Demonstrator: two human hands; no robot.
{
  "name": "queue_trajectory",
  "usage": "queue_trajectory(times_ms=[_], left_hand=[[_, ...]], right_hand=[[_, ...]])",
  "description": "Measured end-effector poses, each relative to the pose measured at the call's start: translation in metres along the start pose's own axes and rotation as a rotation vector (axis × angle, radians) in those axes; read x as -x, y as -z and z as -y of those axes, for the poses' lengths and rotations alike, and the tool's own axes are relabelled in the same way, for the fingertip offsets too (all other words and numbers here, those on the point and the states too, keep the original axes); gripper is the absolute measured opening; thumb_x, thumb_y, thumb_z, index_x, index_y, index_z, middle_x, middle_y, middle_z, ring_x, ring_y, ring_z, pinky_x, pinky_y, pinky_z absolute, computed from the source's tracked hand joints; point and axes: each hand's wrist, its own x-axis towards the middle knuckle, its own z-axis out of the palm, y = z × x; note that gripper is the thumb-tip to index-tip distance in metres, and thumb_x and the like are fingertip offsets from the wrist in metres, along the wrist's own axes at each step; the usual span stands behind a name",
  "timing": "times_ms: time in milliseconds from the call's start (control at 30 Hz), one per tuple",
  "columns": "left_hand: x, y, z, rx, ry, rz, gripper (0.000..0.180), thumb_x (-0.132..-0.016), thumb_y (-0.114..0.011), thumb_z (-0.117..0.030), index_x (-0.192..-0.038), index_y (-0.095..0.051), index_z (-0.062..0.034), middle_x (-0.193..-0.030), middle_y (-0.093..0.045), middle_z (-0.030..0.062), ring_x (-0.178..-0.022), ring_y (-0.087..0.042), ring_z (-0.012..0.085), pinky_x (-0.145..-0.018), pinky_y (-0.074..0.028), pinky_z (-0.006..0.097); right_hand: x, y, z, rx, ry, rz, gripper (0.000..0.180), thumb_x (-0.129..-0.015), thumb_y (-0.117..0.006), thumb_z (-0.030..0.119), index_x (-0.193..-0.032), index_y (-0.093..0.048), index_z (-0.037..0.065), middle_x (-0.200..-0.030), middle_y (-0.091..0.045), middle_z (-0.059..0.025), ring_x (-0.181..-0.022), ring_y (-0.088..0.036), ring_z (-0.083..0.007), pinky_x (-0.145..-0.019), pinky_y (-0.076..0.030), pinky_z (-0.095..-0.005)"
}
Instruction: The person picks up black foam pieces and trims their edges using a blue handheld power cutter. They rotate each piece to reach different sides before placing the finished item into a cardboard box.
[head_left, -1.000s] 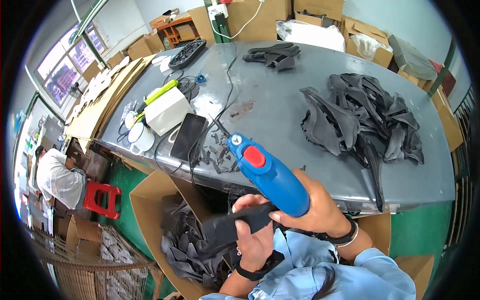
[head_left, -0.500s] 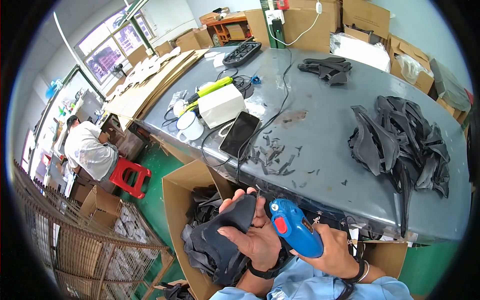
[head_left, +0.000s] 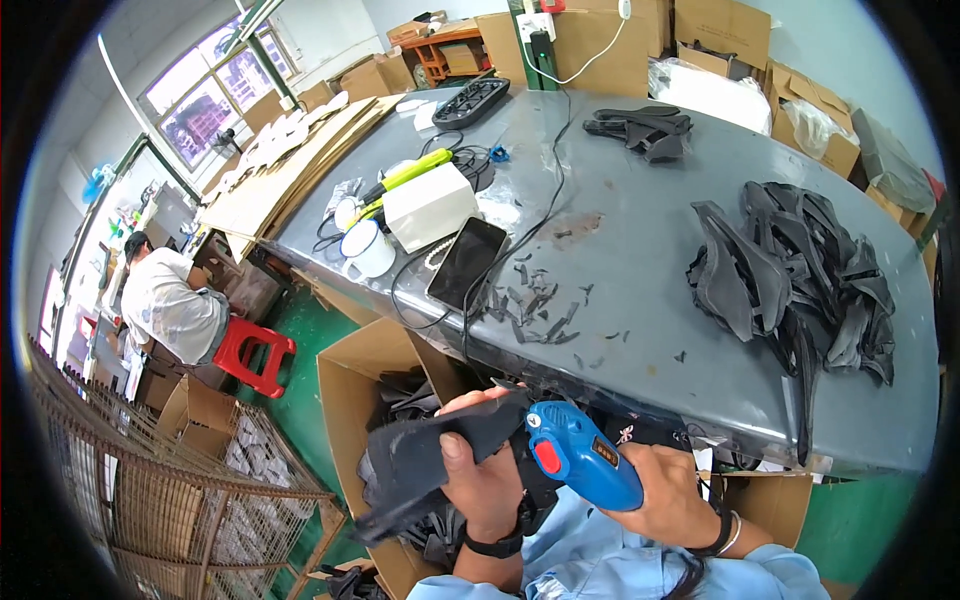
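Note:
My left hand (head_left: pixel 487 492) is closed on a dark grey, flexible moulded piece (head_left: pixel 425 455), thumb on top and the other fingers mostly hidden beneath. The piece is held tilted above an open cardboard box (head_left: pixel 345 375). In my right hand (head_left: pixel 665 500) is a blue handheld power cutter (head_left: pixel 585 455) with a red button on its side. The cutter's head is right at the piece's right end; its tip there is partly hidden, so I cannot tell whether it bites into the edge. Similar dark pieces (head_left: pixel 405 395) lie inside the box.
On the grey table (head_left: pixel 640 280) lie small dark offcuts (head_left: pixel 535 305), a phone (head_left: pixel 467 262), a white mug (head_left: pixel 368 248), a white box (head_left: pixel 430 207), cables and a heap of dark pieces (head_left: pixel 790 270). A wire cage (head_left: pixel 190 490) stands left. Farther left, another person (head_left: pixel 170 300) sits on a red stool (head_left: pixel 255 357).
My left hand has turned the dark piece, so it now stretches lower left and its right end meets the cutter. The cutter has shifted slightly left. The view has shifted a little.

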Motion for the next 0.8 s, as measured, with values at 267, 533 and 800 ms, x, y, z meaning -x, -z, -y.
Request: queue_trajectory(times_ms=[267, 533, 800], left_hand=[[-0.008, -0.01, -0.028, -0.081, 0.166, -0.034, 0.038, -0.096, -0.045, -0.031, -0.112, -0.049, 0.003, -0.102, -0.058, 0.0161, -0.095, -0.061, 0.0272, -0.083, -0.051, 0.037], [-0.009, -0.009, -0.028, -0.206, 0.173, -0.048, 0.035, -0.089, -0.057, -0.024, -0.11, -0.051, 0.004, -0.105, -0.059, 0.016, -0.099, -0.059, 0.0285, -0.089, -0.047, 0.041], [-0.004, 0.005, -0.026, -0.003, 0.096, 0.013, 0.043, -0.088, -0.057, -0.025, -0.12, -0.048, 0.0013, -0.108, -0.059, 0.0198, -0.105, -0.057, 0.0297, -0.091, -0.046, 0.042]], right_hand=[[0.007, -0.003, -0.011, 0.06, -0.005, -0.028, 0.053, -0.058, -0.077, 0.013, -0.103, -0.052, -0.002, -0.07, -0.06, -0.0119, -0.058, -0.059, -0.0284, -0.054, -0.045, -0.0359], [0.008, -0.004, -0.012, 0.078, 0.018, -0.009, 0.051, -0.058, -0.075, 0.012, -0.101, -0.052, -0.002, -0.069, -0.058, -0.01, -0.06, -0.059, -0.0263, -0.055, -0.044, -0.0342], [0.01, -0.006, -0.012, 0.077, -0.01, -0.021, 0.049, -0.059, -0.075, 0.012, -0.101, -0.052, -0.001, -0.068, -0.057, -0.0094, -0.058, -0.058, -0.0263, -0.056, -0.044, -0.0344]])
